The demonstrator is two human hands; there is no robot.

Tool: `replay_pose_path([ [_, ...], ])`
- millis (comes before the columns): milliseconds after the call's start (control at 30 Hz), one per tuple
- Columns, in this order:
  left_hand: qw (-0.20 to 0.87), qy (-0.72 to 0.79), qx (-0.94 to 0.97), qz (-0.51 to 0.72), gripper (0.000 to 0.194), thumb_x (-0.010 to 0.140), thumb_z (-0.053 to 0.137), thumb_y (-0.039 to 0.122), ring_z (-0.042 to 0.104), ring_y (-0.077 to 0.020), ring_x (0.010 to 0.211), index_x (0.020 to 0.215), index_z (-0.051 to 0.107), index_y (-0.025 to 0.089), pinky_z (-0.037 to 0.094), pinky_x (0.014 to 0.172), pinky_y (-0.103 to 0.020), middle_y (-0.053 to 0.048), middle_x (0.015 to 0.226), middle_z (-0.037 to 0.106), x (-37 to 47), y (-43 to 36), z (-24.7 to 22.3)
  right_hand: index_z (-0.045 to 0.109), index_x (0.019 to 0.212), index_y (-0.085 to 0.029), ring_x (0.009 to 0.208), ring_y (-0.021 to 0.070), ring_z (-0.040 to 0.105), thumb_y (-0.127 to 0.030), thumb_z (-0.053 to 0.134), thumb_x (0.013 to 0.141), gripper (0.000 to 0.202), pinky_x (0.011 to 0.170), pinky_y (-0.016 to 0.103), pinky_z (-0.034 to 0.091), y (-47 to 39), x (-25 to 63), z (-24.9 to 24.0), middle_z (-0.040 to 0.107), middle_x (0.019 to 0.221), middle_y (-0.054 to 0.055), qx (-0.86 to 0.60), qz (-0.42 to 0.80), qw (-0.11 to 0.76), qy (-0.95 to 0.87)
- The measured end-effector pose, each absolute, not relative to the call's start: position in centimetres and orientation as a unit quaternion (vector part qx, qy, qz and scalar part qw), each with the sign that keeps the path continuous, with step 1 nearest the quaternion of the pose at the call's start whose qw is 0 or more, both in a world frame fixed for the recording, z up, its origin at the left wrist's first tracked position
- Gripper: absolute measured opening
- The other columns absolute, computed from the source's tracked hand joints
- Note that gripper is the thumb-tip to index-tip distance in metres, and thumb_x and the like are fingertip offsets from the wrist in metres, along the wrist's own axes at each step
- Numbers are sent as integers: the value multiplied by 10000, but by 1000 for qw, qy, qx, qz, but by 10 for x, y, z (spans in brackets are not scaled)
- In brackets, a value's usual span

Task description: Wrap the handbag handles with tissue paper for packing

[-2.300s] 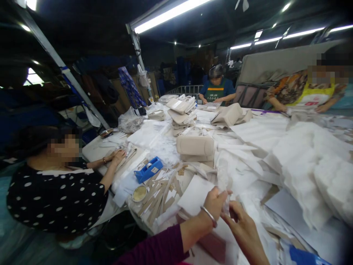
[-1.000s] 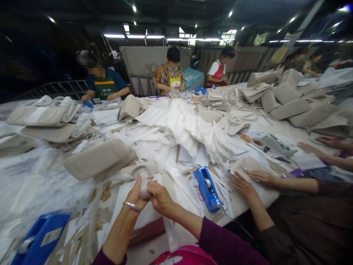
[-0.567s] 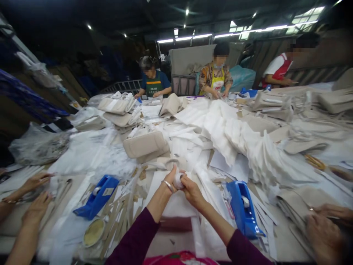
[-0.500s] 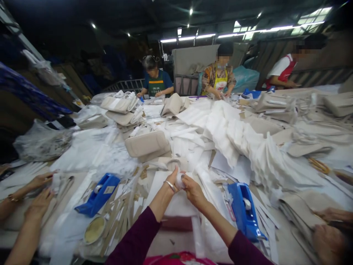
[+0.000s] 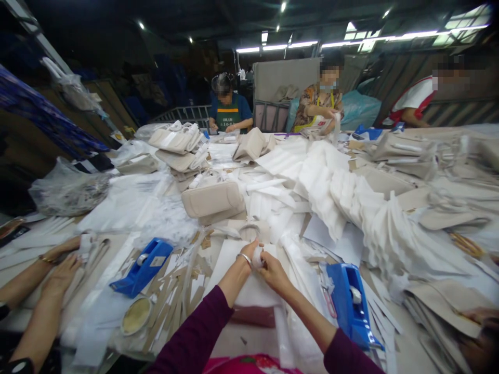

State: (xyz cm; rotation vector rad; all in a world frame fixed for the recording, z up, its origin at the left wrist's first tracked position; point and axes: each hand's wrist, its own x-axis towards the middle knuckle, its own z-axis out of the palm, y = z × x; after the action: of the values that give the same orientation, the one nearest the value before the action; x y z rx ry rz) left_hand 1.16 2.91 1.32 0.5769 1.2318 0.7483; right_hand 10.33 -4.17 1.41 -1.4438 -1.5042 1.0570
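Near the table's middle, my left hand [image 5: 248,254], with a bracelet on the wrist, is closed on a small white wrapped piece [image 5: 258,257]. My right hand [image 5: 272,269] pinches the same piece from the right, its fingers bent against it. Beneath both hands lies a white sheet [image 5: 253,290] over a beige bag whose handle [image 5: 249,228] arches up just beyond them. A reddish-brown strip [image 5: 253,316] shows below the sheet. What the white wrap covers is hidden.
Blue tape dispensers stand left [image 5: 143,267] and right [image 5: 353,306]. A round tin [image 5: 136,315] sits among cardboard strips. Beige bags [image 5: 212,199] and white foam sheets [image 5: 366,213] pile up beyond. Another person's hands [image 5: 62,270] work at left; more people are across the table and at right.
The view has shifted slightly, moving the scene a little to the right. My hands stay on the white piece, with the right fingers more bent. A person across the table has raised a hand with white material.
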Motion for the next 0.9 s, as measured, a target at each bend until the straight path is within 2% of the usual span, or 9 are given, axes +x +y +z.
replay_pose_path([
  [133,697,563,269,353,347,730,622,485,449,-105,456,687,563,147,354,479,-246,27,504,502,19,29,2,546,701,-178,590,130,478,-133,527,609,105,568,229,368,-35,104,5,548,642,-27,-605,459,382,-526],
  [267,638,587,322,380,422,716,598,569,489,-138,558,674,557,151,368,541,-266,-5,581,530,8,31,1,533,661,-186,579,125,472,-142,516,606,72,559,226,376,-33,111,-5,514,627,-39,-579,480,411,-515],
  [367,584,621,344,394,416,670,661,544,473,-131,599,632,541,147,349,570,-255,-5,600,520,-10,29,4,524,632,-183,609,125,468,-132,518,607,57,580,229,368,-33,115,-7,499,649,-35,-573,463,425,-526],
  [467,655,585,332,345,439,606,712,541,421,-110,535,607,561,128,297,517,-248,-9,567,517,-20,20,10,539,634,-179,655,128,470,-124,522,619,59,611,237,357,-32,116,-5,491,684,-29,-572,427,430,-552],
  [567,755,498,288,314,411,549,769,486,444,-121,550,635,594,124,278,494,-249,-27,585,548,-18,11,18,560,632,-173,701,138,487,-123,521,635,63,651,252,372,-30,115,-5,494,715,-15,-557,412,436,-575],
  [633,768,477,268,333,351,540,795,413,447,-121,563,646,608,135,282,496,-250,-22,586,551,-14,7,23,593,682,-170,756,150,515,-116,507,633,113,699,267,398,-30,118,-5,530,771,3,-534,429,436,-584],
  [800,737,496,254,381,322,511,817,325,370,-78,499,593,559,151,252,474,-233,40,509,471,-11,3,22,595,1023,-201,899,160,554,-75,418,611,467,792,309,429,-56,141,4,569,1035,49,-561,416,432,-571],
  [900,732,501,256,384,342,495,822,319,383,-68,487,612,552,145,249,463,-219,56,498,462,-13,1,13,610,1006,-217,785,151,554,-140,460,685,364,710,291,432,-86,157,16,576,981,45,-606,381,381,-586],
])
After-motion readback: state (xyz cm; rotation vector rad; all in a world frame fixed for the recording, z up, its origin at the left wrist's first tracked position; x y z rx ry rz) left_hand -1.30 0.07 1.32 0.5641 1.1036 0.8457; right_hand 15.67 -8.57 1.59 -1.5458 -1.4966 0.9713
